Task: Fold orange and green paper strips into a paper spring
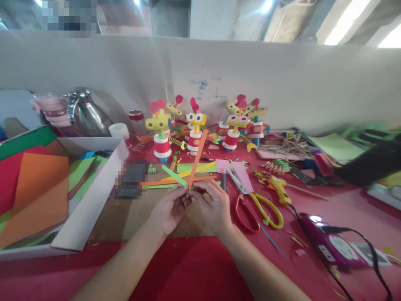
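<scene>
Above a brown board point(140, 217), my left hand point(172, 209) and my right hand point(214, 205) meet, fingertips pinched together. Between them are two paper strips crossing at an angle: an orange strip point(198, 156) rising up and a green strip point(174, 174) slanting off to the left. Both hands are closed on the strips near their crossing; the exact fold is hidden by the fingers. Just beyond lie more loose strips, among them a yellow strip point(178, 173) and a flat orange strip point(153, 182). Scissors point(246, 194) with one red and one yellow handle rest right of my right hand.
Several paper-cup figures point(196, 129) stand at the back against the wall. A white box point(90, 200) of coloured paper is at left, near a steel jug point(90, 113). At right are a yellow glue gun point(280, 188), its cord and a purple power strip point(333, 242).
</scene>
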The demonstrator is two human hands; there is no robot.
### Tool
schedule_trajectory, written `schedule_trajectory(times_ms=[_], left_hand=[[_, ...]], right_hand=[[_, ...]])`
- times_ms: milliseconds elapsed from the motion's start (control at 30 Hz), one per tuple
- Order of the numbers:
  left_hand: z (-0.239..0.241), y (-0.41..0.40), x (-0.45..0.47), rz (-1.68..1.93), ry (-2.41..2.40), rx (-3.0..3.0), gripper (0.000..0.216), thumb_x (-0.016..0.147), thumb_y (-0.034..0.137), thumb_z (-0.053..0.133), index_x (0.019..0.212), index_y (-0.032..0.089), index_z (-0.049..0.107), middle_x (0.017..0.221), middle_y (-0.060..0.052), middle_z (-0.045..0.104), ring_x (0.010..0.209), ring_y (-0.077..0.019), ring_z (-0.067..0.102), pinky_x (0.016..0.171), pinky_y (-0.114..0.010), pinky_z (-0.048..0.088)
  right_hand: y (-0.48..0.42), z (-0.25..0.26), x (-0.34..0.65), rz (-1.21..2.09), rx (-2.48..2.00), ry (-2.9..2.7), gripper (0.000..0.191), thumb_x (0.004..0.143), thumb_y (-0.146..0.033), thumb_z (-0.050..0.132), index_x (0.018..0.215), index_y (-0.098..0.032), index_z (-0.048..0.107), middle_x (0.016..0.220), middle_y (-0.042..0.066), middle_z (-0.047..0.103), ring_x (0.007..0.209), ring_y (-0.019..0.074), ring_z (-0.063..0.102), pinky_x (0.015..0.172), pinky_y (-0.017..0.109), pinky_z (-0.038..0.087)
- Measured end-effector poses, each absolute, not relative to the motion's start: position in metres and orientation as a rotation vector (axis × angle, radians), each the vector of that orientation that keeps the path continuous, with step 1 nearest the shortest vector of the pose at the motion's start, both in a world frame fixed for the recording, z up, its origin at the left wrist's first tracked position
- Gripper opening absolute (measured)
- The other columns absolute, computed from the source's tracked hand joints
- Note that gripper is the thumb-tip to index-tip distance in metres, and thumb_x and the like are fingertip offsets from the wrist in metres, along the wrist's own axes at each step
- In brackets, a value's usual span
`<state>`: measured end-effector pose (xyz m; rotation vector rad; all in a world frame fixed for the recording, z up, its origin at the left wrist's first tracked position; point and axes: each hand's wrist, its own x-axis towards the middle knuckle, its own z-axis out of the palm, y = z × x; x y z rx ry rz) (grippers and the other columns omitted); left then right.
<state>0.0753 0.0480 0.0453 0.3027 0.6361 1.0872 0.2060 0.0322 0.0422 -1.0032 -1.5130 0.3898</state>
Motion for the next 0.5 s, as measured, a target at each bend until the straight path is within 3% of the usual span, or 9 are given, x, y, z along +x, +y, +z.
schedule_trajectory(times_ms=[300, 500], left_hand=[[0.0468, 0.0460, 0.0754, 1.119, 0.702, 0.319, 0.018, 0.060, 0.009, 0.082, 0.069, 0.011, 0.065, 0.064, 0.001, 0.064, 0.059, -0.0065, 0.061, 0.056, -0.015, 0.051], [0.0482, 0.0459, 0.0757, 1.108, 0.720, 0.278, 0.014, 0.065, 0.008, 0.077, 0.071, 0.011, 0.065, 0.066, 0.000, 0.066, 0.058, -0.0065, 0.060, 0.056, -0.016, 0.051]], right_hand=[[0.0294, 0.0359, 0.2062, 0.267, -1.019, -1.571, 0.018, 0.088, -0.015, 0.056, 0.095, -0.026, 0.068, 0.083, 0.005, 0.068, 0.079, 0.0195, 0.064, 0.071, 0.033, 0.053], [0.0310, 0.0378, 0.2046, 0.479, -0.988, -1.448, 0.015, 0.081, -0.018, 0.066, 0.092, -0.027, 0.070, 0.082, 0.003, 0.067, 0.078, 0.0188, 0.062, 0.072, 0.033, 0.053]])
